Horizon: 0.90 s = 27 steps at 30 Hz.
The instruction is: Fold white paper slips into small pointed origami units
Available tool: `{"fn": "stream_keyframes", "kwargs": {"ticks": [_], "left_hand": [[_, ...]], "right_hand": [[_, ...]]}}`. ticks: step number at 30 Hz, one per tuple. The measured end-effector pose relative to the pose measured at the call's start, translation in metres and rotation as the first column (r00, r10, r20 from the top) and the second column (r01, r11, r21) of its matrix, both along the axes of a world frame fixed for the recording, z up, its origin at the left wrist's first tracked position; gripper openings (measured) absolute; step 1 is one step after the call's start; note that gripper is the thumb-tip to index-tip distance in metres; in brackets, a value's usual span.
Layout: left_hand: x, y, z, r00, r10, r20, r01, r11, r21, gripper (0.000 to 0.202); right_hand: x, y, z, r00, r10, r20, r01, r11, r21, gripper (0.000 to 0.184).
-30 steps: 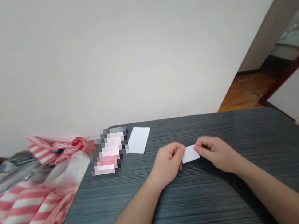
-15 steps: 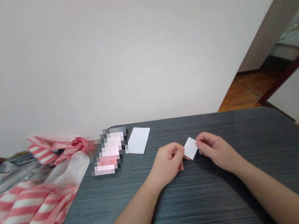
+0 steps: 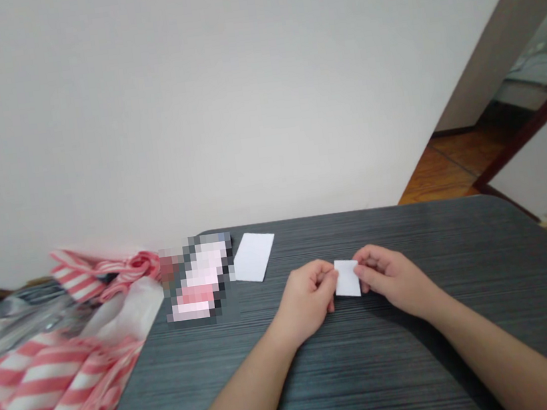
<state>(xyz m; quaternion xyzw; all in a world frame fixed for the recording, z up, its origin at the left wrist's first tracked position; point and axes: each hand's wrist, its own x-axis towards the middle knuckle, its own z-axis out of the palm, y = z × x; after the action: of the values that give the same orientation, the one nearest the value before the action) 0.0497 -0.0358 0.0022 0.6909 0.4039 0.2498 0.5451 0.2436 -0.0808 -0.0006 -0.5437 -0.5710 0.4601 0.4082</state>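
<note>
A small white card (image 3: 347, 278) is held upright on its short edge just above the dark striped table (image 3: 375, 366). My left hand (image 3: 310, 297) has its fingers curled and pinches the card's left edge. My right hand (image 3: 391, 278) pinches the card's right edge with fingers closed. Both forearms rest over the table, reaching in from the bottom of the view.
A larger white card (image 3: 254, 256) lies flat near the table's far edge. Beside it sits a blurred pink and white item (image 3: 200, 278). Red and white striped bags with clear plastic (image 3: 48, 369) pile up at the left. A doorway and wooden floor (image 3: 455, 167) lie at the right.
The small card has been turned between my fingertips: it lay lengthwise, then stood on a corner, and now stands with its long side vertical. Both hands stayed in place.
</note>
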Motion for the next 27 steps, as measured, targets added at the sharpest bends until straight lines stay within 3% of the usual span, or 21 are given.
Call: {"fn": "stream_keyframes", "kwargs": {"ticks": [17,21,27], "left_hand": [[0.002,0.001,-0.001,0.998,-0.024,0.059,0.027,0.999,-0.046,0.025],[0.003,0.001,-0.001,0.993,0.002,0.122,0.012,0.994,-0.108,0.021],[0.003,0.002,0.001,0.987,-0.001,0.159,0.025,0.988,-0.151,0.026]], "right_hand": [[-0.002,0.001,-0.008,0.996,-0.012,-0.09,0.011,1.0,-0.011,0.009],[-0.001,-0.002,-0.005,0.992,0.01,-0.129,-0.002,0.998,0.059,0.021],[0.007,-0.007,0.002,0.995,0.089,0.051,-0.096,0.983,0.158,0.015]]}}
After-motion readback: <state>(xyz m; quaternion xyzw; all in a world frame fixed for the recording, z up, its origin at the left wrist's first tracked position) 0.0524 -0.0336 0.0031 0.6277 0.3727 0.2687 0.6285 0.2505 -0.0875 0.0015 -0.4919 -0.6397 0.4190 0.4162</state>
